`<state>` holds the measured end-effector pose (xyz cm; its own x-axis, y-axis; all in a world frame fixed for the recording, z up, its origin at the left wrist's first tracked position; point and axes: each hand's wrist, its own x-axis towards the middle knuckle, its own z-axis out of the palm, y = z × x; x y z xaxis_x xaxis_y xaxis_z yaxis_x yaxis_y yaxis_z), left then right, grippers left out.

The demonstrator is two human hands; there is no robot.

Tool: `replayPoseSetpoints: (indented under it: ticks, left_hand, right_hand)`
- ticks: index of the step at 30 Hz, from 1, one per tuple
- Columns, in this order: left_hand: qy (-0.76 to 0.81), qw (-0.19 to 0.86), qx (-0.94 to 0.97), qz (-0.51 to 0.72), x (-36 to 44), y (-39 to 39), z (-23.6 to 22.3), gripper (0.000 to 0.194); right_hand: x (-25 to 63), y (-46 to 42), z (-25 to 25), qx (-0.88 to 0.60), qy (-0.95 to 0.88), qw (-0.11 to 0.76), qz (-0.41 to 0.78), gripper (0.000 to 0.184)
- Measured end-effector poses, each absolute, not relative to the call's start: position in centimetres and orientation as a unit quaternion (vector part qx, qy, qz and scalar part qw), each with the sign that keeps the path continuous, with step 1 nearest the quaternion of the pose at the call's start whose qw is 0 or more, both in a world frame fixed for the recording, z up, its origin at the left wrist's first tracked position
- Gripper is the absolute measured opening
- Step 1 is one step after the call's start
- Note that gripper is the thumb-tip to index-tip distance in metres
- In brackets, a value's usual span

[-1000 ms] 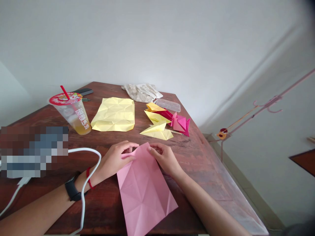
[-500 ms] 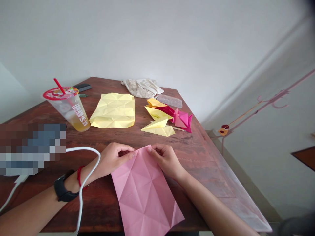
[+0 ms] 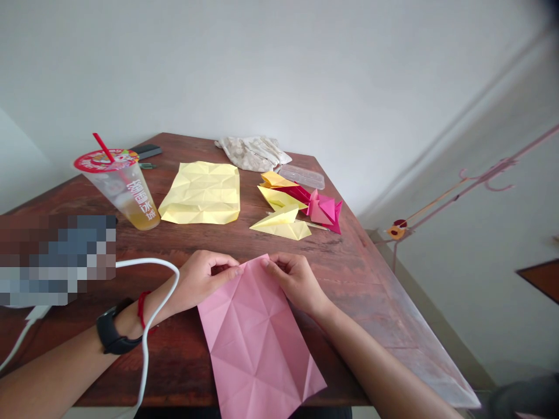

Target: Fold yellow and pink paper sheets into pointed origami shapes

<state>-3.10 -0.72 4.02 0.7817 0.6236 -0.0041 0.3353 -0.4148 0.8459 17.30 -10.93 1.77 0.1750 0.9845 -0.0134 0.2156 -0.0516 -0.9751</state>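
A creased pink sheet of paper (image 3: 262, 343) slants toward me over the table's near edge, its fold lines forming triangles. At its far edge, my left hand (image 3: 209, 276) pinches the paper between thumb and fingers. Close beside it, my right hand (image 3: 294, 276) grips the same edge near the corner, thumb on top. The fingertips under the sheet are hidden. Beyond my hands lie a creased yellow sheet (image 3: 203, 192) and a yellow folded paper piece (image 3: 283, 224). Next to that piece is a cluster of pink and red folded paper (image 3: 323, 209).
On the left stands a plastic drink cup (image 3: 126, 192) with a red straw. A white cable (image 3: 146, 343) loops over my left forearm from a blurred-out item. Toward the back of the wooden table (image 3: 358, 326) are a crumpled cloth (image 3: 253, 152) and a clear plastic case (image 3: 302, 176).
Both hands keep their pinch on the pink paper with hardly any movement. The whole view has shifted slightly, so the table things appear a little higher.
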Motion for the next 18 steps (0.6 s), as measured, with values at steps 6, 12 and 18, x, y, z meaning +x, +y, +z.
replayPoseSetpoints:
  ticks: [6, 12, 18]
  left_hand:
    - [0.286, 0.415, 0.846, 0.176, -3.0, -0.5, 3.2, 0.030]
    - [0.273, 0.349, 0.874, 0.197, -3.0, -0.3, 2.0, 0.026]
    - [0.201, 0.149, 0.918, 0.308, -2.8, -1.7, 1.5, 0.036]
  right_hand:
    - [17.6, -10.7, 1.1, -0.609, -0.507, 0.463, 0.397, 0.053]
    - [17.7, -10.5, 1.0, -0.620, -0.514, 0.457, 0.376, 0.051]
    - [18.1, -10.3, 0.8, -0.644, -0.528, 0.449, 0.324, 0.045]
